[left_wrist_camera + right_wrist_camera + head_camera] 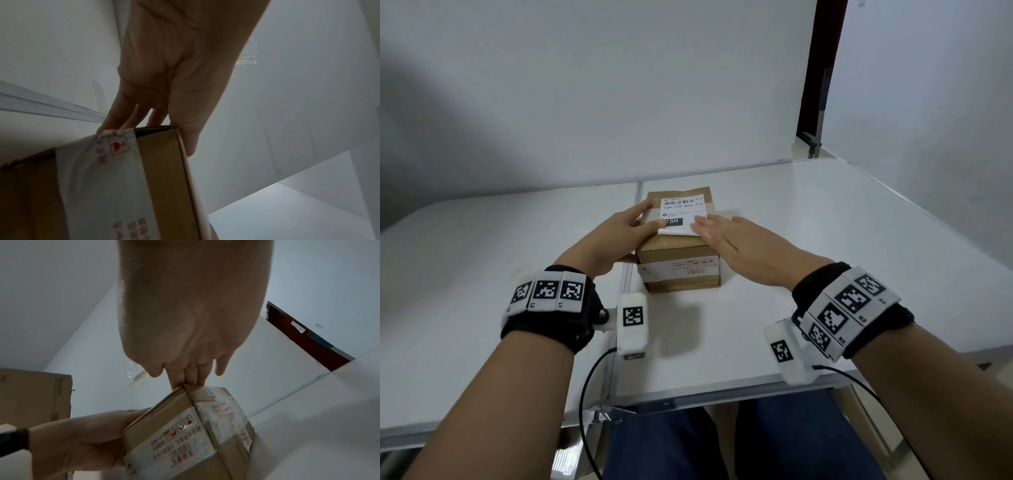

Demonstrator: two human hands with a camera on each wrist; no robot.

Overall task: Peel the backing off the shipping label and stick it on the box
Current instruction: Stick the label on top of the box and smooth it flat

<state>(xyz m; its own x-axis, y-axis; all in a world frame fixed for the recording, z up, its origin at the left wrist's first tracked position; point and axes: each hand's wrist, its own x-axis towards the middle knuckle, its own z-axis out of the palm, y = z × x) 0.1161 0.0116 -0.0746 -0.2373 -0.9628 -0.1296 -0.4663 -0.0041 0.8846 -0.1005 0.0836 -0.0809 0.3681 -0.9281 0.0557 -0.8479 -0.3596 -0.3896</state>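
gripping the box (678, 255) by its left side, the left hand (614, 240) steadies it on the bench (859, 246). the label (682, 209) lies on the box top. the right hand (736, 240), fingers flat and released, presses its near corner; it seems best to sweep outward firmly, flattening bubbles.

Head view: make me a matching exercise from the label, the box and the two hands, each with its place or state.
1 label
2 box
3 left hand
4 right hand

a stands on the table
b flat, fingers pressing the label
c lies on the box top
d holds the box's left edge

Pairs: 1-c, 2-a, 3-d, 4-b
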